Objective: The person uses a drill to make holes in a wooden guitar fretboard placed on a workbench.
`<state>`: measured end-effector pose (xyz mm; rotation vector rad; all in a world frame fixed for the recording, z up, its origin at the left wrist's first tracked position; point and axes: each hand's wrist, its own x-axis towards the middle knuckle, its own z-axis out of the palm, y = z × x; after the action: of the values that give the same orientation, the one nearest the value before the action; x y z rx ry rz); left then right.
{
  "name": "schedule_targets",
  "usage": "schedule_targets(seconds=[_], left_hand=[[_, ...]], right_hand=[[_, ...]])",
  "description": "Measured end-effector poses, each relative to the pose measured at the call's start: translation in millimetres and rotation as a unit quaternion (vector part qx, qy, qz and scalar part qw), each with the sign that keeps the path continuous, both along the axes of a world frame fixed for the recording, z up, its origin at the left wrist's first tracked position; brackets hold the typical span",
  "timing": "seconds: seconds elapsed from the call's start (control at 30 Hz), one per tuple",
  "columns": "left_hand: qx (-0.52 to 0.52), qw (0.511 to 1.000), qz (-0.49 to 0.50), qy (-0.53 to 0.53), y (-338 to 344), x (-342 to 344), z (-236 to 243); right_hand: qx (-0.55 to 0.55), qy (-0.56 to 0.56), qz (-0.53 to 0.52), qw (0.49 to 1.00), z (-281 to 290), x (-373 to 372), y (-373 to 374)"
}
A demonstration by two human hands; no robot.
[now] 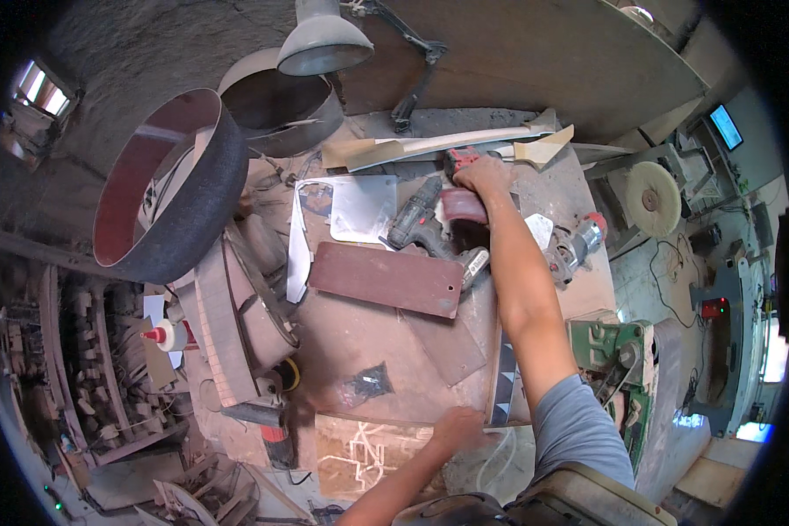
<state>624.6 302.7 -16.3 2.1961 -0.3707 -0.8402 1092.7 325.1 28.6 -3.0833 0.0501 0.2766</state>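
My right hand (489,178) reaches to the far side of the dusty workbench (324,346), its fingers closed around a red and black power tool (461,158). Just below that hand lies a curled strip of maroon sandpaper (463,207). Left of it is a grey cordless drill (415,213) on its side. A flat maroon sanding board (386,279) lies nearer, across the middle. My left hand (458,430) is curled at the bench's front edge, close to a strip with a dark and light pattern (505,381); what it holds, if anything, is hidden.
A lamp (324,48) hangs over the back. Large sanding belts (171,197) stand at the left, near a red-capped glue bottle (171,335). A small dark packet (373,382) lies nearby. To the right are a silver power tool (577,247), a green machine (618,359) and a buffing wheel (653,198).
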Motion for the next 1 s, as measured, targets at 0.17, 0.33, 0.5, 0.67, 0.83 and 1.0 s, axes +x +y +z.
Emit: schedule_targets(seconds=[0.17,0.33,0.5,0.67,0.83,1.0], left_hand=[[0.010,0.999,-0.008,0.031,3.9,5.8,11.0],[0.034,0.999,-0.029,0.023,3.4,7.9,16.8],[0.043,0.998,-0.036,0.005,-1.5,3.5,1.8],[0.056,0.997,-0.044,0.024,-3.0,8.8,10.1],[0.064,0.998,-0.019,-0.011,-1.6,8.0,24.9],[-0.083,0.970,0.201,-0.112,12.6,-9.2,45.4]], right_hand=[[0.091,0.055,-0.002,0.994,9.0,9.0,-11.2],[0.432,0.047,-0.025,0.900,-12.6,5.0,-32.4],[0.642,-0.019,0.050,0.765,11.4,-44.6,-8.4],[0.586,-0.135,0.214,0.769,78.6,-93.5,16.9],[0.618,-0.189,0.299,0.702,137.7,-172.7,40.2],[0.593,-0.118,0.264,0.752,145.5,-276.5,1.3]])
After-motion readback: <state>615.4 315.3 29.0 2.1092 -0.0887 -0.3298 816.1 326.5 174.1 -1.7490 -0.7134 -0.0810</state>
